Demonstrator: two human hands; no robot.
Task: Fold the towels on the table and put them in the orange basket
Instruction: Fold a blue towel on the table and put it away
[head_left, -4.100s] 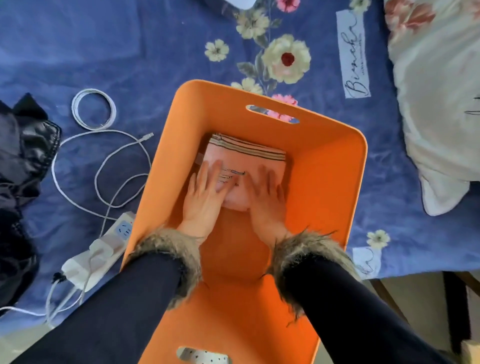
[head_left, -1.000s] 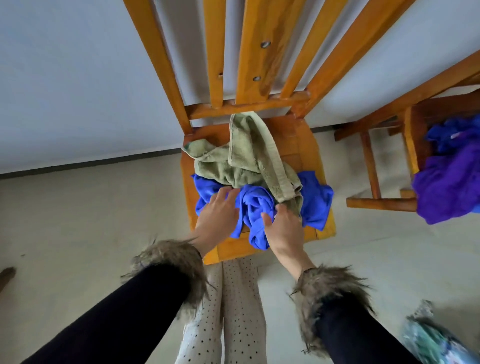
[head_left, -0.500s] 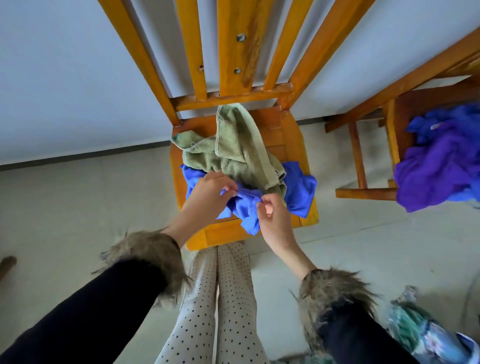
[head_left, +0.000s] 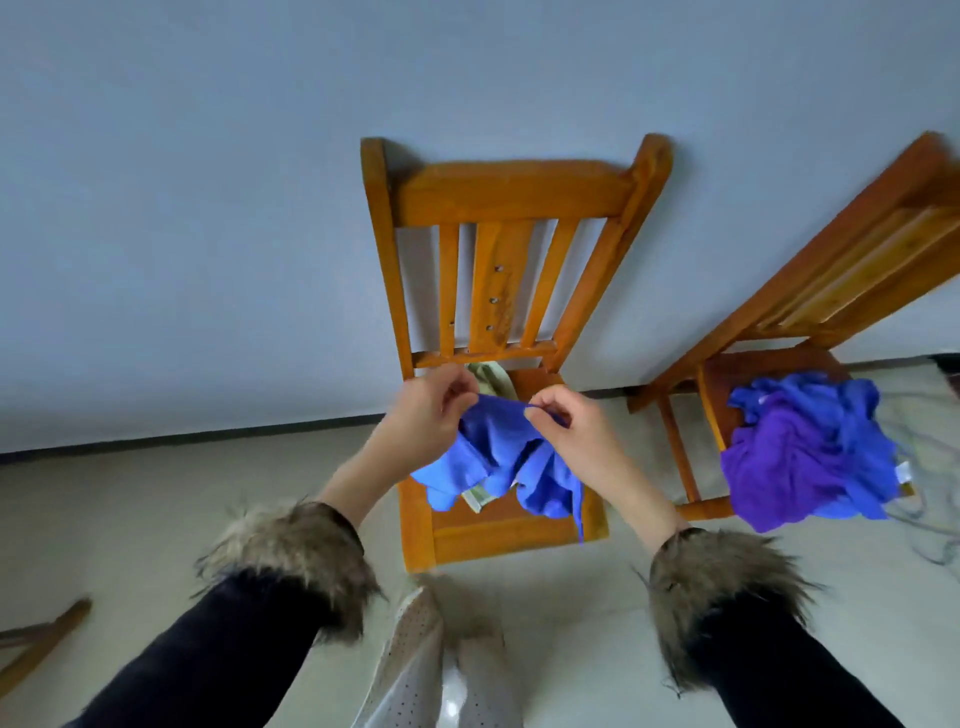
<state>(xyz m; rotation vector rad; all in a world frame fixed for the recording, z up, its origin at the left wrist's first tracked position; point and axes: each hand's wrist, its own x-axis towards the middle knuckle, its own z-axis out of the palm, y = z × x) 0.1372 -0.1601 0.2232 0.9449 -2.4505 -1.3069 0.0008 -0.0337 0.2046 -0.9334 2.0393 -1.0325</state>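
At the far left edge, near the floor, a curved piece of wood (head_left: 36, 642) lay on the pale floor (head_left: 156, 519). The left hand (head_left: 426, 415) was raised above the seat of the middle wooden chair (head_left: 498, 197), its thumb and fingers pinching the top edge of a blue towel (head_left: 498, 452). The right hand (head_left: 566, 426) was just to the right of it, pinching the same edge, so a short stretch of cloth ran taut between the two hands. The rest of the blue towel hung down below and between the hands in bunched folds, its lower end resting on the chair seat. A green towel (head_left: 488, 376) lay on the seat behind the hands, partly hidden, with a corner also showing under the blue folds. Both wrists wore dark sleeves with fur cuffs (head_left: 291, 556). Farther right, a second wooden chair (head_left: 831, 280) held a crumpled heap of purple and blue towels (head_left: 810, 452), well apart from the hands.
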